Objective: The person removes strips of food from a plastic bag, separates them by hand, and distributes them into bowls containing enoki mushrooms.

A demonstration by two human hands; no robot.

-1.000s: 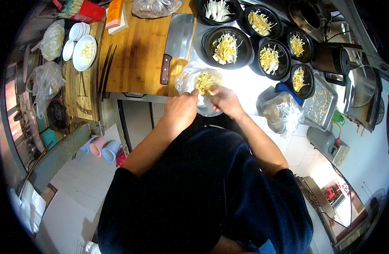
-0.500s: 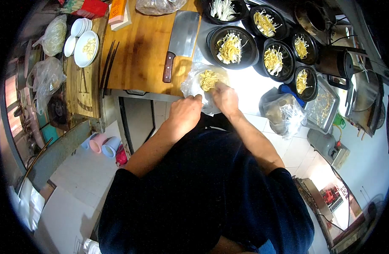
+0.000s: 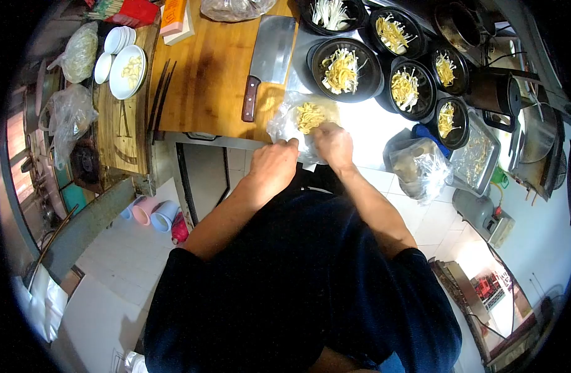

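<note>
A clear plastic bag (image 3: 284,124) lies at the counter's front edge, holding yellow strips (image 3: 309,117) that look like noodles or shredded tofu skin. My left hand (image 3: 274,163) is closed on the bag's near left edge. On the right side, my right hand (image 3: 334,146) is closed on the bag's rim, close beside the strips; its fingertips are partly hidden. Just beyond the bag stands a black pot (image 3: 345,69) with yellow strips over white enoki mushrooms. A cleaver (image 3: 270,59) rests on the wooden board (image 3: 204,74) to the left.
Several more black pots with strips or enoki (image 3: 329,13) stand at the back right. Another tied plastic bag (image 3: 419,165) sits right of my hands, near a metal tray (image 3: 477,152). Chopsticks (image 3: 161,93) and a white plate of pale pieces (image 3: 127,73) are at left.
Both hands keep hold of the bag with hardly any movement. The whole view has shifted very slightly.
</note>
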